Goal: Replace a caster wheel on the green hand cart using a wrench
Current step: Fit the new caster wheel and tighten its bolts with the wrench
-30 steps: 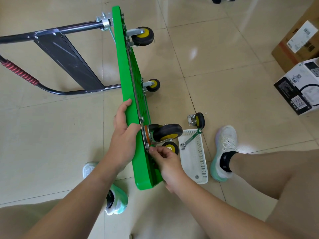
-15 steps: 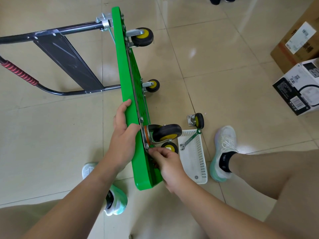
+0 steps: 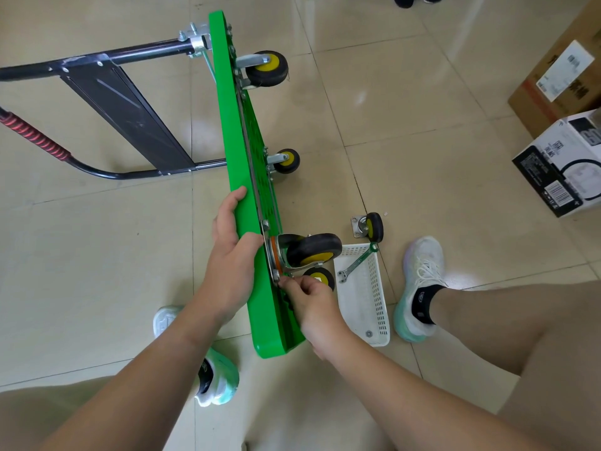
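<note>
Floor [image 3: 422,151]: pale tile, lying open to the right of the cart and far beyond it. A brown box [image 3: 553,83] and a white box [image 3: 566,164] are closing off the far right edge.

Cart [image 3: 234,164]: standing on its long edge and running away from the person. Green deck, underside facing right. Black handle [image 3: 130,118] is folding out to the left, taking up that side.

Basket [image 3: 379,307]: white and perforated, sitting just right of the cart's near end, between the cart and the right shoe [image 3: 421,288]. Left shoe [image 3: 214,382] is planted at the cart's near corner.

Left grip [image 3: 232,255]: wrapping round the deck's upper edge, thumb on the near face, fingers over the top.

Right grip [image 3: 309,297]: fingertips bunching and pinching at the near corner of the caster's plate. What lies under them cannot be told.

Caster [image 3: 313,249]: black tyre, yellow hub and silver fork, sitting against the underside beside both grips. Three more wheels are showing along the deck.

Loose caster [image 3: 370,226]: lying on the floor just beyond the basket.

Wrench [image 3: 356,263]: leaning across the basket's far end, one end on the rim.

Nut [image 3: 368,333]: lying in the basket's near end.
</note>
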### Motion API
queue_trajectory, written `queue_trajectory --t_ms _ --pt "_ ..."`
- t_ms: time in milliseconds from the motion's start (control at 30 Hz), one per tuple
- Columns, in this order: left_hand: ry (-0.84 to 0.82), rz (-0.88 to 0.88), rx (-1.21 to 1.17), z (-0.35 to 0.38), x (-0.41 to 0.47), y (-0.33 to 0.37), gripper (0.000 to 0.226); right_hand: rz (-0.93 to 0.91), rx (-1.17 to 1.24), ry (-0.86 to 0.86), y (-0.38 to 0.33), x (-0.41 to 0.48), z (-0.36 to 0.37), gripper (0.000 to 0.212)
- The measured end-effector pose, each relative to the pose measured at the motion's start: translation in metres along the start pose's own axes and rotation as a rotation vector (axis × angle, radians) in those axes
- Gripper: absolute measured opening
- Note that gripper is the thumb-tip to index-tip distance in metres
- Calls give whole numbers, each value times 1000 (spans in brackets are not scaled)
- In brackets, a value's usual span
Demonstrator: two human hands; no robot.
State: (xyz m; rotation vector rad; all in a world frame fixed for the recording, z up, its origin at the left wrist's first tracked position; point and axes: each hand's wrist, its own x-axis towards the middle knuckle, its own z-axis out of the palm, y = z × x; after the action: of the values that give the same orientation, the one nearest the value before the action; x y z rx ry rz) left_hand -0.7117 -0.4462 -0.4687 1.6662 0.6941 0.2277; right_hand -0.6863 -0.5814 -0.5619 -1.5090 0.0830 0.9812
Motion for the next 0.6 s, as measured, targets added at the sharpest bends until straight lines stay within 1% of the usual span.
queue_trajectory --t_ms 67,167,333,500,600 --pt "1 0 -1 0 0 0 71 -25 -10 -9 1 -1 -1 39" --pt "-4 0 3 0 0 -1 71 -50 37 -8 2 -3 -2 38" --pt "0 -5 3 0 -1 0 71 -84 88 2 4 -3 -3 19" --pt "3 -8 -15 0 -2 3 74 -39 157 -22 7 -3 -3 27" --pt "1 -10 -16 1 -1 3 76 -14 181 -44 8 -2 -6 25"
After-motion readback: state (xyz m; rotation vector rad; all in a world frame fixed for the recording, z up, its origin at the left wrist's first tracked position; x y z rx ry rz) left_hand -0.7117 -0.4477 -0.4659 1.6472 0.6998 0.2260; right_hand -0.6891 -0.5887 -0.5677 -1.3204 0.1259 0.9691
